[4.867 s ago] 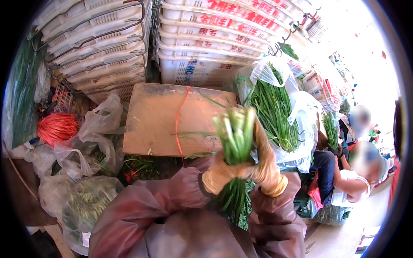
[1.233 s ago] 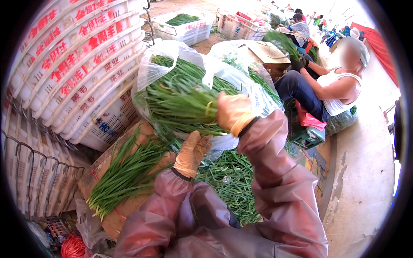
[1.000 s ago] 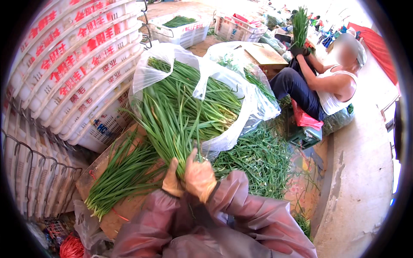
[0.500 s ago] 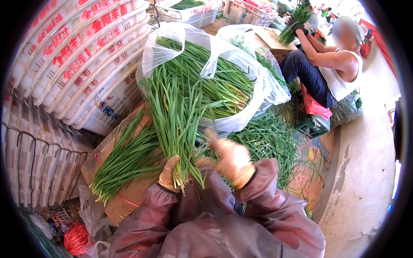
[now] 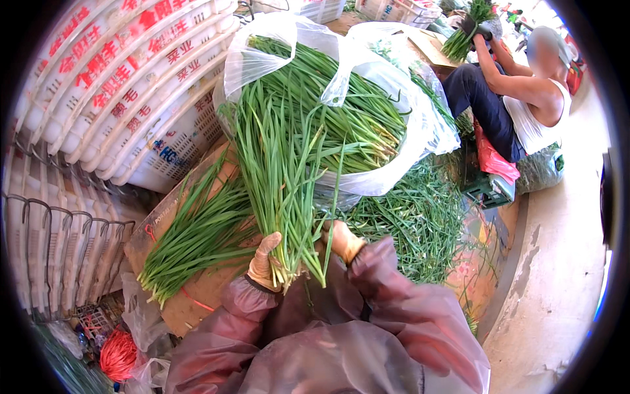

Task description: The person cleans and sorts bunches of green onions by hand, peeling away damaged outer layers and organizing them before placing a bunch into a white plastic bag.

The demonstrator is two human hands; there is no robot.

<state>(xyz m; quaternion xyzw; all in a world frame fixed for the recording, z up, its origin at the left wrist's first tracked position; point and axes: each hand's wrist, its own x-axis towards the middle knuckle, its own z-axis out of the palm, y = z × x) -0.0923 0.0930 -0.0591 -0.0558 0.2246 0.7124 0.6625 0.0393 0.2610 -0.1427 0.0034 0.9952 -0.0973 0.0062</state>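
Note:
My left hand (image 5: 264,260), in a tan work glove, is closed around the root ends of a bunch of garlic chives (image 5: 279,177), thumb up along the stalks. The long green leaves fan away from me over an open clear plastic bag (image 5: 380,180) filled with more chives. At the bunch's right side, my right hand (image 5: 342,241), gloved alike, has its fingers closed at some stalks; the fingertips are partly hidden behind them. Left of the held bunch, a second pile of chives (image 5: 197,240) lies on a cardboard sheet (image 5: 172,316).
White plastic crates (image 5: 157,98) are stacked high on the left. Loose green trimmings (image 5: 413,223) cover the ground to the right. Red ties (image 5: 118,356) lie at lower left. Another person (image 5: 531,98) sits at upper right, holding up a green bunch (image 5: 462,43).
My right hand, blurred in motion right of the bunch earlier, has come down against its stalks. My left hand keeps its hold. The whole view has shifted slightly.

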